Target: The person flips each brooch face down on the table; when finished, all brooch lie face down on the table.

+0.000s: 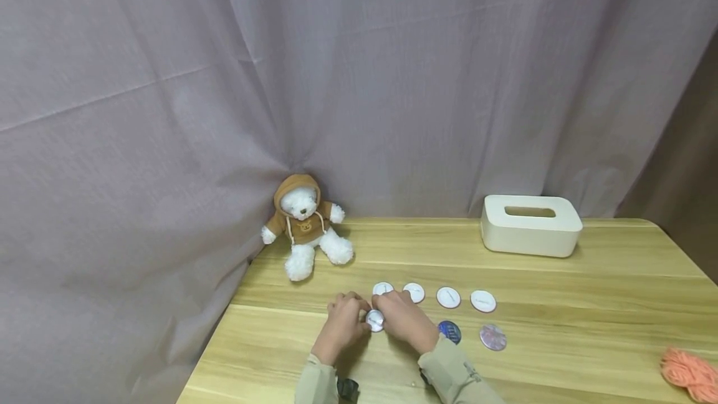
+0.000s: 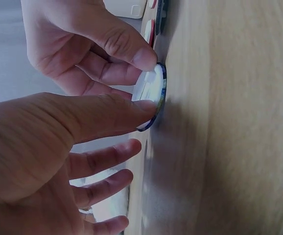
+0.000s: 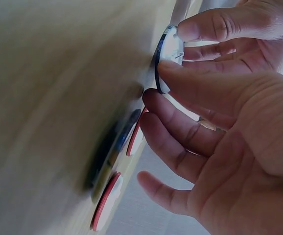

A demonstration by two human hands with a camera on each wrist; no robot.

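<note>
A round pin badge (image 1: 374, 321), its white back and pin facing up, is held between both hands just over the wooden table (image 1: 269, 341). My left hand (image 1: 343, 327) pinches its left edge, the thumb lying on the white back. From the other side my right hand (image 1: 405, 318) grips the rim, thumb and forefinger on it. In the left wrist view the badge (image 2: 153, 90) tilts on edge, a dark blue rim showing. Behind the hands runs a row of several white-backed badges (image 1: 449, 297). A blue badge (image 1: 450, 331) and a pinkish badge (image 1: 493, 337) lie face up to the right.
A white teddy bear (image 1: 303, 229) in a brown hoodie sits at the table's back left. At the back right stands a cream tissue box (image 1: 531, 229). Coral yarn (image 1: 691, 374) lies at the right edge. A grey curtain (image 1: 392, 92) hangs behind.
</note>
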